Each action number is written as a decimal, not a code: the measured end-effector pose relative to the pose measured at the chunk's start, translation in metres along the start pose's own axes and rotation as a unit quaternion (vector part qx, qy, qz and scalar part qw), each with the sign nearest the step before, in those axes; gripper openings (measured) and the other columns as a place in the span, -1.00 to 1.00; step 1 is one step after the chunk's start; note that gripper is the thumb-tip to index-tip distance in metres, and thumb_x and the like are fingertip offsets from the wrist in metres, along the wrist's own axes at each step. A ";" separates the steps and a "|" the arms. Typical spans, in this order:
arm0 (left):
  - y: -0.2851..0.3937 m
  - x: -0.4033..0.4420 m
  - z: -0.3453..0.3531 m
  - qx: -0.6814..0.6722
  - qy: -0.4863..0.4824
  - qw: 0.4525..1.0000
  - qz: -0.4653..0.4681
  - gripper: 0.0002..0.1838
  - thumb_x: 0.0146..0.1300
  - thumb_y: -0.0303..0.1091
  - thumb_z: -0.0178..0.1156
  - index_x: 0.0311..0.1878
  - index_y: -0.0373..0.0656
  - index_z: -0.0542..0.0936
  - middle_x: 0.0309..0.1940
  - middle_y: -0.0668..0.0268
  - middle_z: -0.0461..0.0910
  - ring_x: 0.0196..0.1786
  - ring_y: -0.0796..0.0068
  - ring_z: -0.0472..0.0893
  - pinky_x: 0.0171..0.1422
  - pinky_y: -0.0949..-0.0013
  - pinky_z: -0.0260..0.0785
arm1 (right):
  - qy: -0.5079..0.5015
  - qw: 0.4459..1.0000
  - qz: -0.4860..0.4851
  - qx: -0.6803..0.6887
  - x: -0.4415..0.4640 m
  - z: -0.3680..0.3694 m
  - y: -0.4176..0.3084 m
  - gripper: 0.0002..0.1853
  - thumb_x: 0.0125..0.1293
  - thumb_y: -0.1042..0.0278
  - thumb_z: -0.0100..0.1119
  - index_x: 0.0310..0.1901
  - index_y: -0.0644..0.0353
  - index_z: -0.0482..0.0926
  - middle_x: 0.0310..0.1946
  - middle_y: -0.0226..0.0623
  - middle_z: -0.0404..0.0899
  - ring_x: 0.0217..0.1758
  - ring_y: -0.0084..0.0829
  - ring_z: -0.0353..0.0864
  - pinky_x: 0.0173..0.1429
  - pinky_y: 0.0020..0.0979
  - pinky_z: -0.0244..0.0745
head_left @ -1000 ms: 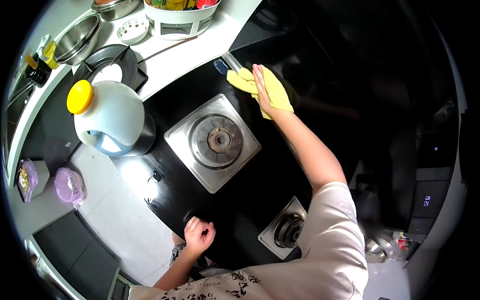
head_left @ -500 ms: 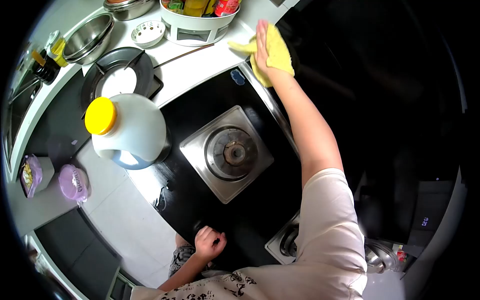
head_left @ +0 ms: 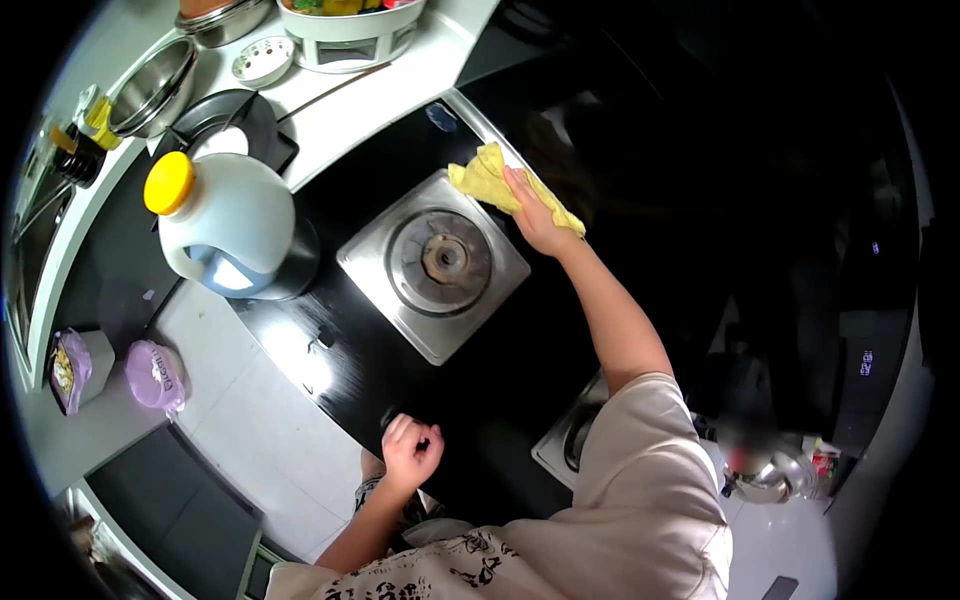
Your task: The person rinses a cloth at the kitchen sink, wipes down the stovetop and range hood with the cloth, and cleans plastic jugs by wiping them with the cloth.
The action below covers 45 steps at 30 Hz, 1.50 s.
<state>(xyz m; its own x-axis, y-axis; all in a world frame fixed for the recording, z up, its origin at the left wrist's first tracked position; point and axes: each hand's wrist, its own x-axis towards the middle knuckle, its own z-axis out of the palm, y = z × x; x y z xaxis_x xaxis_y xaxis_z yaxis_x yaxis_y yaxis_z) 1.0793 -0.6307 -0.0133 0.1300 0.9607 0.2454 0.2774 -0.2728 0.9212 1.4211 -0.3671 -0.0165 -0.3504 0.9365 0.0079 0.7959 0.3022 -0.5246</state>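
My right hand lies on a yellow cloth, pressing it against the black cooktop's right edge, beside the upper right side of the square steel burner plate. Part of the cloth is bunched past the fingertips. My left hand is curled into a loose fist near the cooktop's front edge, with nothing visible in it. A second burner is partly hidden by my right sleeve. At the cooktop's left stands a large clear jug with a yellow cap.
A black pan support, steel bowls, a patterned small bowl and a white rack of bottles stand on the white counter. Two bins with purple liners are at left. A dark glossy panel rises at right.
Since half a second ago, my right hand and the cloth have come back from the white counter to beside the burner plate. My left hand stays curled. The camera's view has shifted.
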 end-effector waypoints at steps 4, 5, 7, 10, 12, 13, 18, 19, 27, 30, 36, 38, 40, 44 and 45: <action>0.001 -0.002 0.005 0.012 0.018 1.000 0.000 -0.72 -0.03 -0.66 0.29 -0.60 -0.20 0.36 -0.64 0.24 0.36 -0.57 0.24 0.38 -0.49 0.29 0.20 | 0.016 1.000 0.009 0.021 -0.079 -0.010 0.002 -0.23 0.24 0.72 -0.12 0.51 0.15 0.01 0.53 -0.08 -0.02 0.62 -0.13 -0.15 0.63 -0.25 -0.23; 0.000 -0.003 0.006 0.017 0.019 1.000 -0.002 -0.72 -0.03 -0.66 0.28 -0.60 -0.20 0.36 -0.64 0.24 0.35 -0.57 0.24 0.38 -0.49 0.28 0.19 | 0.019 0.999 0.022 0.019 -0.100 -0.013 0.001 -0.23 0.23 0.72 -0.11 0.51 0.15 0.02 0.53 -0.09 -0.01 0.62 -0.14 -0.15 0.62 -0.25 -0.22; 0.002 -0.004 0.006 0.025 0.019 0.999 -0.006 -0.71 -0.01 -0.66 0.28 -0.61 -0.20 0.34 -0.65 0.23 0.33 -0.57 0.23 0.37 -0.48 0.27 0.18 | 0.035 0.998 0.045 0.006 -0.142 -0.013 0.005 -0.22 0.19 0.74 -0.10 0.50 0.17 0.06 0.52 -0.08 0.02 0.62 -0.15 -0.14 0.62 -0.25 -0.21; 0.002 -0.006 0.010 0.023 0.028 0.999 -0.020 -0.70 0.02 -0.65 0.27 -0.61 -0.21 0.32 -0.65 0.23 0.32 -0.57 0.23 0.36 -0.48 0.27 0.17 | 0.102 0.990 0.080 0.046 -0.187 -0.005 -0.002 -0.24 0.19 0.74 -0.12 0.48 0.18 0.10 0.50 -0.06 0.05 0.62 -0.13 -0.13 0.62 -0.24 -0.21; 0.000 -0.008 0.012 0.034 0.034 0.998 -0.029 -0.71 0.07 -0.62 0.26 -0.60 -0.21 0.33 -0.66 0.24 0.30 -0.58 0.26 0.33 -0.48 0.27 0.16 | 0.152 0.982 0.112 0.019 -0.199 0.008 -0.011 -0.27 0.19 0.72 -0.11 0.47 0.24 0.13 0.48 0.02 0.09 0.60 -0.04 -0.09 0.62 -0.18 -0.24; 0.000 -0.009 0.012 0.035 0.036 0.998 -0.029 -0.71 0.07 -0.61 0.26 -0.60 -0.21 0.33 -0.66 0.24 0.30 -0.58 0.27 0.33 -0.48 0.27 0.16 | 0.169 0.978 0.125 -0.006 -0.202 0.018 -0.016 -0.27 0.20 0.71 -0.11 0.47 0.24 0.12 0.48 0.03 0.08 0.59 -0.02 -0.09 0.62 -0.18 -0.22; -0.007 -0.014 0.017 0.025 0.048 0.998 -0.041 -0.72 0.12 -0.59 0.26 -0.58 -0.24 0.35 -0.65 0.27 0.30 -0.57 0.38 0.32 -0.46 0.34 0.16 | 0.219 0.958 0.104 0.152 -0.203 0.098 -0.074 -0.26 0.11 0.74 -0.05 0.42 0.24 0.18 0.41 0.00 0.17 0.52 -0.04 0.04 0.61 -0.16 -0.22; -0.005 -0.012 0.017 0.027 0.051 0.998 -0.033 -0.72 0.12 -0.58 0.26 -0.58 -0.24 0.35 -0.65 0.28 0.30 -0.57 0.38 0.31 -0.46 0.34 0.16 | 0.232 0.938 0.089 0.241 -0.202 0.119 -0.091 -0.28 0.09 0.74 -0.04 0.38 0.24 0.25 0.37 -0.02 0.25 0.48 -0.05 0.12 0.60 -0.17 -0.18; -0.012 -0.011 0.011 -0.014 0.027 0.998 -0.046 -0.74 0.19 -0.56 0.24 -0.56 -0.27 0.38 -0.62 0.32 0.31 -0.56 0.54 0.29 -0.46 0.43 0.15 | 0.021 0.934 -0.123 0.336 -0.363 0.182 -0.284 -0.63 0.15 0.74 -0.02 -0.04 0.26 0.61 0.05 -0.09 0.57 0.26 -0.16 0.49 0.41 -0.19 0.30; -0.003 -0.011 0.009 -0.013 0.031 0.998 -0.048 -0.72 0.18 -0.56 0.24 -0.56 -0.27 0.35 -0.63 0.32 0.30 -0.56 0.54 0.28 -0.47 0.43 0.15 | 0.231 0.870 0.059 0.432 -0.320 0.108 -0.278 -0.63 0.16 0.76 -0.13 -0.05 0.31 0.58 -0.01 -0.13 0.59 0.12 -0.25 0.57 0.29 -0.24 0.41; -0.001 -0.010 0.009 -0.004 0.045 0.998 -0.036 -0.72 0.15 -0.57 0.25 -0.57 -0.26 0.35 -0.65 0.28 0.30 -0.59 0.43 0.31 -0.49 0.37 0.16 | 0.554 0.828 -0.061 -0.065 -0.135 -0.117 -0.174 -0.66 0.27 0.64 -0.12 0.03 0.26 0.53 0.14 -0.01 0.48 0.19 -0.08 0.50 0.27 -0.20 0.42; -0.001 -0.011 0.009 0.006 0.043 0.998 -0.045 -0.72 0.12 -0.56 0.26 -0.58 -0.24 0.34 -0.66 0.25 0.29 -0.59 0.32 0.34 -0.49 0.30 0.17 | 0.590 0.789 -0.081 -0.150 -0.080 -0.155 -0.142 -0.67 0.23 0.61 -0.04 0.01 0.21 0.57 0.15 0.05 0.44 0.20 0.05 0.47 0.29 -0.11 0.39; 0.000 -0.009 0.007 0.009 0.035 0.999 -0.034 -0.72 0.10 -0.58 0.26 -0.58 -0.24 0.34 -0.66 0.23 0.29 -0.59 0.28 0.34 -0.49 0.28 0.17 | 0.544 0.792 -0.052 -0.272 -0.038 -0.163 -0.116 -0.61 0.22 0.55 0.05 0.11 0.12 0.53 0.23 0.01 0.38 0.30 0.04 0.38 0.37 -0.06 0.29; 0.002 -0.006 0.006 0.012 0.023 0.999 -0.034 -0.72 0.11 -0.58 0.25 -0.58 -0.22 0.34 -0.66 0.27 0.28 -0.57 0.33 0.34 -0.46 0.32 0.17 | 0.449 0.764 0.005 -0.463 0.002 -0.121 -0.072 -0.37 0.20 0.43 0.09 0.37 0.17 0.33 0.46 -0.11 0.17 0.47 -0.06 0.21 0.44 0.00 0.14; 0.002 -0.006 0.005 0.012 0.020 0.999 -0.033 -0.72 0.09 -0.60 0.26 -0.59 -0.21 0.34 -0.66 0.27 0.28 -0.58 0.32 0.35 -0.47 0.32 0.17 | 0.388 0.794 -0.035 -0.467 0.007 -0.107 -0.052 -0.38 0.22 0.44 0.04 0.37 0.22 0.30 0.45 -0.08 0.18 0.47 -0.07 0.22 0.40 -0.02 0.18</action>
<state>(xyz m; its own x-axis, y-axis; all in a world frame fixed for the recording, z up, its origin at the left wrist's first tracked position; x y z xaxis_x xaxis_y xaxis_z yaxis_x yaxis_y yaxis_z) 1.0840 -0.6373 -0.0146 0.0729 0.9777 0.1971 0.3076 -0.2100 0.9280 1.4299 -0.3569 0.1021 -0.2892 0.6295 0.7212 0.9338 0.0195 0.3574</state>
